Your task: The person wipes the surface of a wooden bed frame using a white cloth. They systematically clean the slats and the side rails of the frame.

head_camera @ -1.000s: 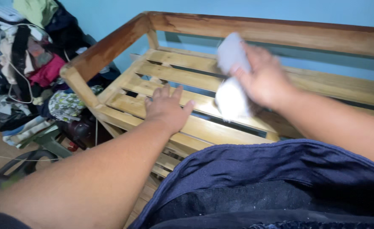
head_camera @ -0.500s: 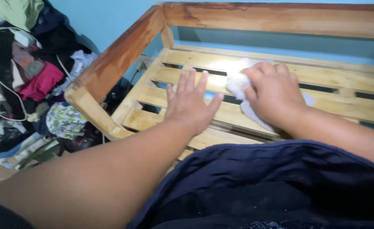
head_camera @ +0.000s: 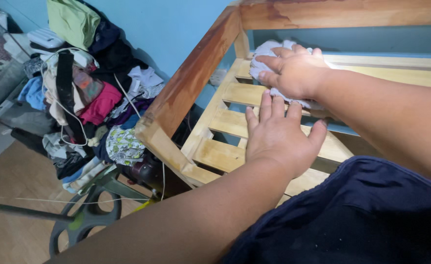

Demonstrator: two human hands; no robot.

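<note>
A blue wall (head_camera: 176, 24) backs a heap of clothes (head_camera: 88, 93) on the wooden floor (head_camera: 10, 186).

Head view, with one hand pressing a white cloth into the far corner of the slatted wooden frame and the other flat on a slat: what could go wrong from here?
1. The white cloth under the right hand lies over open gaps between the slats; part of it could snag or slip through.
2. The left hand lies flat beside a gap, so fingers might slide in.
3. Bare palms on unpadded wood may pick up splinters.
</note>
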